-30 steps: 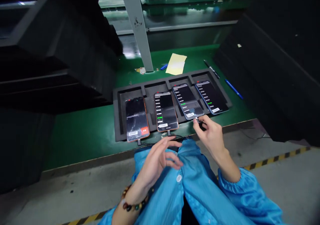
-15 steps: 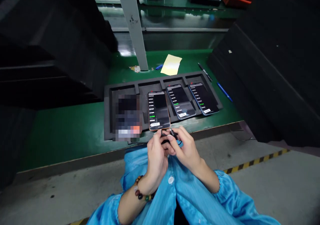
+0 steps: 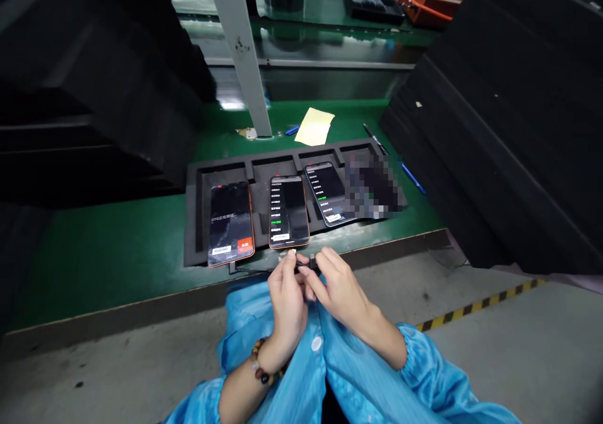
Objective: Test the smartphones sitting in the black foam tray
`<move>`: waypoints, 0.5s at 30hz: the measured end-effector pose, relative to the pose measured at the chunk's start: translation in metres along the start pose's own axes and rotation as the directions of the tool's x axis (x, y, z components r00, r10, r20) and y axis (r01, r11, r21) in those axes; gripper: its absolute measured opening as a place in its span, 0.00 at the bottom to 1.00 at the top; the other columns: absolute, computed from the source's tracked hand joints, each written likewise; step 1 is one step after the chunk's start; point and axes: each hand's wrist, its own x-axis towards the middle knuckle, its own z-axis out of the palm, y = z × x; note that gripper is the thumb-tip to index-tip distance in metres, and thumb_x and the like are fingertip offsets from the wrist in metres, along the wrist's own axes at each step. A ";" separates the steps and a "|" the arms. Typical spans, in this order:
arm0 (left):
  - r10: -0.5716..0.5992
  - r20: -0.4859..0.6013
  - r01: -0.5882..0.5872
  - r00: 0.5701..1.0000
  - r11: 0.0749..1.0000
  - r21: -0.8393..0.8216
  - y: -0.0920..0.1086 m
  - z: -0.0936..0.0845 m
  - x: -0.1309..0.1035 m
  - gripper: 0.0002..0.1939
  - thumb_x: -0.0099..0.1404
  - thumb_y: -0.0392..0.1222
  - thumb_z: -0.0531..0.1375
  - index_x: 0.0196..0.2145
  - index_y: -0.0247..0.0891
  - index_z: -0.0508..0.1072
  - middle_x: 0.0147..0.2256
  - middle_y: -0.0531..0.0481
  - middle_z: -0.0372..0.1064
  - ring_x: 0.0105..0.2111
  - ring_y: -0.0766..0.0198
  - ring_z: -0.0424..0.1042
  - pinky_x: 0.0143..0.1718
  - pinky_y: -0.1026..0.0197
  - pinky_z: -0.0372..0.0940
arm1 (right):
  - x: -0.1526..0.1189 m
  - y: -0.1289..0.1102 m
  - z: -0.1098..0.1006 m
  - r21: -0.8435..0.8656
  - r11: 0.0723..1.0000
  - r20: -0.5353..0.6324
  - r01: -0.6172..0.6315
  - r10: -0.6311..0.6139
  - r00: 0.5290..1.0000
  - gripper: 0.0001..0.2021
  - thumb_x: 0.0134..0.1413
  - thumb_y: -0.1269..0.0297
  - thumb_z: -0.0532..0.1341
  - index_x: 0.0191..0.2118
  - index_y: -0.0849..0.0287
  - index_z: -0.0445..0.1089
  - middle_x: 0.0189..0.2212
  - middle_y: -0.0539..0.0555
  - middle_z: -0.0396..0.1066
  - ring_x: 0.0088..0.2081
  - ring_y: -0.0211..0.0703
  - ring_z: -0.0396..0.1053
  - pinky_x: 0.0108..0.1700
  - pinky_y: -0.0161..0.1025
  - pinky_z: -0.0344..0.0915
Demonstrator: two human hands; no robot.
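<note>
My left hand [image 3: 288, 293] is closed on a small connector with a pale tip [image 3: 293, 252], just below the second phone [image 3: 289, 213] from the left. Fingers of my right hand [image 3: 345, 291] pinch a black cable plug [image 3: 311, 261] close beside it. A thin black cable [image 3: 254, 271] runs from my hands to a plug at the bottom of the leftmost phone [image 3: 230, 223], whose screen has an orange-red button. The second phone and the blue-edged third phone [image 3: 327, 191] display lists with one green line. A pixelated patch covers the fourth phone.
The phones lie in a black foam tray [image 3: 191, 223] on the green bench [image 3: 117, 260]. Stacks of black trays [image 3: 499, 129] rise on both sides. Behind are a yellow paper [image 3: 315, 127], pens [image 3: 413, 179] and a grey post [image 3: 240, 47].
The view has shifted slightly, moving the tray left in the picture. My hands have drawn a little closer together, and the black plug in my right hand now points more upright.
</note>
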 end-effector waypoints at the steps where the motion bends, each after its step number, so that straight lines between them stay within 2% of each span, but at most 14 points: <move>1: -0.002 0.035 0.002 0.999 1.000 0.017 0.000 -0.007 -0.002 0.31 0.58 0.69 0.73 0.37 0.35 0.77 0.25 0.55 0.70 0.16 0.72 0.63 0.15 0.70 0.57 | -0.004 0.002 -0.005 0.016 1.000 -0.008 0.002 -0.002 1.000 0.17 0.80 0.56 0.54 0.35 0.53 0.61 0.32 0.51 0.65 0.35 0.45 0.66 0.37 0.43 0.65; 3: 0.036 0.127 -0.046 0.991 0.996 0.075 0.003 -0.025 -0.008 0.32 0.62 0.70 0.71 0.43 0.35 0.81 0.34 0.47 0.77 0.21 0.68 0.70 0.17 0.68 0.63 | -0.012 0.005 -0.024 0.098 0.995 -0.063 -0.009 0.015 0.998 0.16 0.80 0.56 0.54 0.35 0.53 0.62 0.33 0.51 0.66 0.36 0.44 0.66 0.37 0.43 0.65; 5: 0.190 0.238 -0.231 0.952 0.961 0.155 0.013 -0.048 -0.012 0.29 0.71 0.67 0.64 0.45 0.36 0.83 0.40 0.43 0.78 0.26 0.63 0.75 0.19 0.64 0.69 | -0.016 0.011 -0.052 0.237 0.970 -0.165 -0.048 0.089 0.982 0.16 0.81 0.54 0.53 0.37 0.54 0.65 0.34 0.52 0.66 0.36 0.43 0.67 0.37 0.42 0.67; 7: 0.407 0.305 -0.477 0.861 0.854 0.206 0.029 -0.071 -0.011 0.25 0.77 0.61 0.60 0.41 0.36 0.85 0.38 0.43 0.78 0.28 0.60 0.77 0.21 0.60 0.73 | -0.010 0.020 -0.086 0.412 0.905 -0.275 -0.107 0.235 0.932 0.18 0.81 0.50 0.52 0.37 0.53 0.65 0.31 0.50 0.64 0.31 0.40 0.64 0.31 0.39 0.64; 8: 0.499 0.309 -0.573 0.809 0.786 0.230 0.038 -0.082 -0.009 0.24 0.78 0.58 0.59 0.40 0.36 0.85 0.37 0.43 0.77 0.28 0.59 0.77 0.22 0.58 0.74 | -0.001 0.028 -0.104 0.498 0.858 -0.333 -0.125 0.322 0.886 0.20 0.80 0.48 0.53 0.35 0.53 0.63 0.28 0.47 0.58 0.26 0.37 0.58 0.25 0.36 0.58; 9: 0.574 0.297 -0.643 0.763 0.719 0.263 0.048 -0.093 -0.006 0.23 0.79 0.56 0.58 0.38 0.36 0.85 0.37 0.43 0.77 0.28 0.59 0.78 0.22 0.57 0.74 | 0.011 0.038 -0.122 0.555 0.819 -0.363 -0.144 0.394 0.844 0.22 0.79 0.45 0.55 0.32 0.52 0.59 0.25 0.44 0.52 0.22 0.35 0.51 0.22 0.34 0.50; 11: 0.664 0.250 -0.706 0.704 0.616 0.349 0.069 -0.110 0.002 0.22 0.78 0.55 0.59 0.36 0.36 0.84 0.36 0.44 0.77 0.28 0.59 0.78 0.23 0.57 0.75 | 0.044 0.065 -0.154 0.531 0.829 -0.428 -0.179 0.444 0.787 0.26 0.71 0.42 0.64 0.30 0.53 0.57 0.24 0.42 0.49 0.21 0.32 0.47 0.21 0.32 0.45; 13: 0.678 0.164 -0.661 0.717 0.585 0.469 0.088 -0.124 0.011 0.23 0.77 0.58 0.61 0.35 0.36 0.82 0.35 0.46 0.76 0.28 0.60 0.77 0.25 0.58 0.76 | 0.087 0.099 -0.178 0.483 0.835 -0.383 -0.262 0.470 0.795 0.27 0.67 0.37 0.67 0.31 0.52 0.59 0.24 0.42 0.49 0.21 0.31 0.47 0.20 0.31 0.44; 15: 0.646 0.040 -0.541 0.763 0.603 0.587 0.104 -0.135 0.018 0.25 0.75 0.62 0.62 0.36 0.36 0.80 0.33 0.48 0.75 0.28 0.61 0.77 0.26 0.60 0.78 | 0.132 0.131 -0.193 0.346 0.863 -0.320 -0.368 0.477 0.818 0.27 0.66 0.34 0.64 0.32 0.52 0.61 0.21 0.41 0.49 0.19 0.32 0.48 0.19 0.31 0.46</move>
